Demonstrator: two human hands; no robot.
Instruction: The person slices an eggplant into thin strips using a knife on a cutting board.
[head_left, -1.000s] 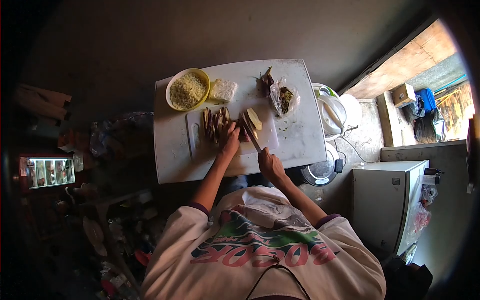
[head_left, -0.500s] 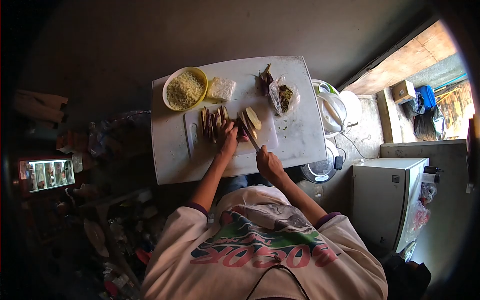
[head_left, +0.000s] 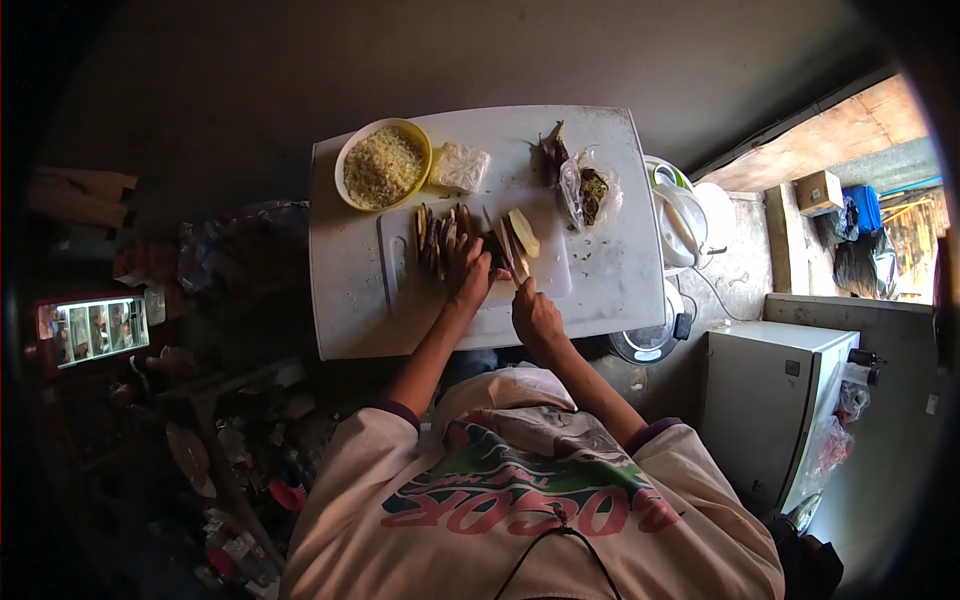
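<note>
My right hand (head_left: 538, 318) is closed round the handle of a knife (head_left: 503, 240), its blade pointing away over the white cutting board (head_left: 400, 285). My left hand (head_left: 470, 275) rests on the board with its fingers bent against a piece of purple eggplant, mostly hidden under them. Left of that hand stands a row of cut eggplant strips (head_left: 432, 242). A pale cut slice (head_left: 524, 232) lies just right of the blade.
A yellow-rimmed bowl of pale chopped food (head_left: 383, 167) and a wrapped white block (head_left: 461, 168) sit beyond the board. Whole eggplants (head_left: 554, 155) lie beside a plastic bag of greens (head_left: 593, 195). White appliances stand right of the table (head_left: 350, 330).
The view has shifted, so the table appears slightly farther right and higher. The knife and both hands have moved a little on the board; the right hand still grips the knife.
</note>
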